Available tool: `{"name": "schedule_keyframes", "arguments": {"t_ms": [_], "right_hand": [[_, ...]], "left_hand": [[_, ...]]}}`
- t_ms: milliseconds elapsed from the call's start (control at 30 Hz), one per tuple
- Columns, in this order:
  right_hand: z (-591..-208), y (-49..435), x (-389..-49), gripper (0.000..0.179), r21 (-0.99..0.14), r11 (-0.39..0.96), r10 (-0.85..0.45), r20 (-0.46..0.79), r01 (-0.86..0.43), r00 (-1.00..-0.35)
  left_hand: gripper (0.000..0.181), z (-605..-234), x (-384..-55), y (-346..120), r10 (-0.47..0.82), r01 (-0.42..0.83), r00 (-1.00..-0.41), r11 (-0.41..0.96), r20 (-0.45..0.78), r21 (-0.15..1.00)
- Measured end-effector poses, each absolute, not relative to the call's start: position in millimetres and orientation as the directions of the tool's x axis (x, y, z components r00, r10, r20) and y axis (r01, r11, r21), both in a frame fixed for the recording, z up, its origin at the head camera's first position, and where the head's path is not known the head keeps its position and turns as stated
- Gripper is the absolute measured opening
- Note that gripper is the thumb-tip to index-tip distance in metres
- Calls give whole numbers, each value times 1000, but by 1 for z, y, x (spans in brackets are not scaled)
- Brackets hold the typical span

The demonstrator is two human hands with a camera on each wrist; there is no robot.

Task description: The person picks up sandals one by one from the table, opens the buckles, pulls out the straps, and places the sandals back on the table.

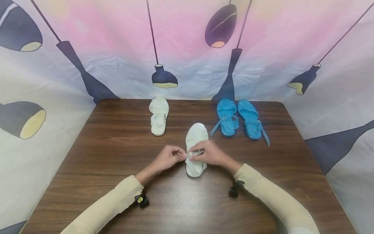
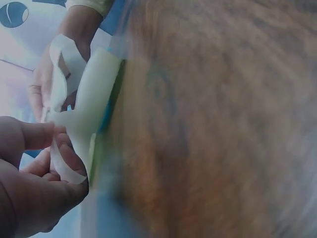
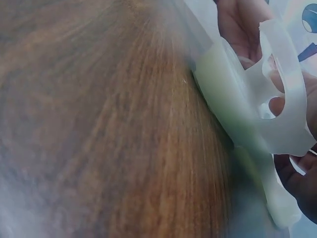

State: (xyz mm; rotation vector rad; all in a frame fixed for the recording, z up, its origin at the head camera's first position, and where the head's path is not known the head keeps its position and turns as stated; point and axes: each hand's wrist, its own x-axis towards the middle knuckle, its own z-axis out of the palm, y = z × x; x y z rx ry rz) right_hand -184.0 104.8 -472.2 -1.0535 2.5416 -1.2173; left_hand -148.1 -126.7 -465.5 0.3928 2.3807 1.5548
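Note:
A white sandal (image 1: 197, 131) lies on the table near its middle, toe pointing away from me. My left hand (image 1: 168, 158) pinches the loose end of its ankle strap (image 2: 67, 171) between thumb and fingers, at the sandal's left side. From the right, my right hand (image 1: 211, 152) reaches over the sandal and pinches the strap at the small buckle (image 1: 190, 154). Both hands' fingertips are close together there. In the right wrist view the pale heel strap (image 3: 292, 84) stands up in a loop above the sole, and the right hand's fingers are partly hidden behind it.
A second white sandal (image 1: 159, 125) stands at the back left of the brown wooden table (image 1: 117, 156). Two blue sandals, one left (image 1: 226, 107) and one right (image 1: 246, 109), lie at the back right with straps hanging loose. A patterned curtain (image 1: 187, 39) hangs behind.

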Motion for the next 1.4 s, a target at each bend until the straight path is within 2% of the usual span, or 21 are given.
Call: {"name": "schedule_keyframes", "arguments": {"t_ms": [200, 533, 767, 1067, 1400], "right_hand": [[-472, 104, -182, 21, -717, 424, -645, 191, -554, -740], [-477, 103, -183, 22, -698, 408, -650, 230, -588, -724], [-477, 103, -184, 23, -718, 401, -644, 221, -569, -733], [-476, 101, -183, 23, -719, 381, -653, 236, -581, -720], [-476, 102, -183, 25, -707, 387, -651, 245, -592, -718]], "left_hand": [[9, -467, -146, -125, 355, -19, -924, 323, -140, 946], [12, -463, -146, -126, 377, 19, -916, 379, -136, 925], [14, -454, -149, -130, 387, 44, -906, 493, -174, 869], [10, -460, -150, -127, 381, -5, -909, 396, -169, 918], [14, -459, -150, -136, 426, 80, -893, 465, -143, 882]]}}
